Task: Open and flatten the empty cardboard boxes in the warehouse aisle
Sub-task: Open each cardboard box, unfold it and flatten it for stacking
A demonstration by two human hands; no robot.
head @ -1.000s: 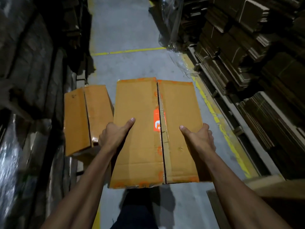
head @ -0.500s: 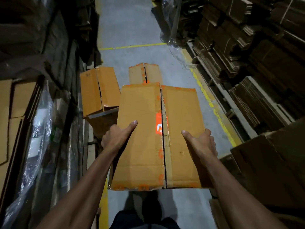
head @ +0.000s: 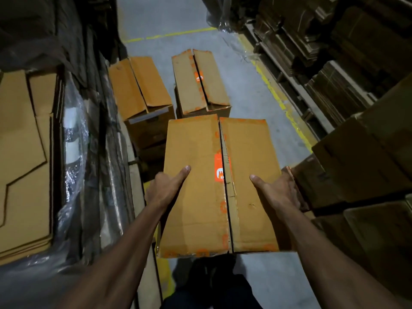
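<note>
Between both hands, held above the grey aisle floor (head: 256, 112): long tan cardboard box w/ orange tape marks (head: 200, 197), flaps closed, centre seam running straight away from the person. Left hand (head: 166, 189) grips the left long side, thumb on top; right hand (head: 278, 192) grips the right side likewise. Hands well apart, level w/ each other, near the box's middle. Long axis points fwd, so opening likely means working the seam betw. the thumbs
</note>
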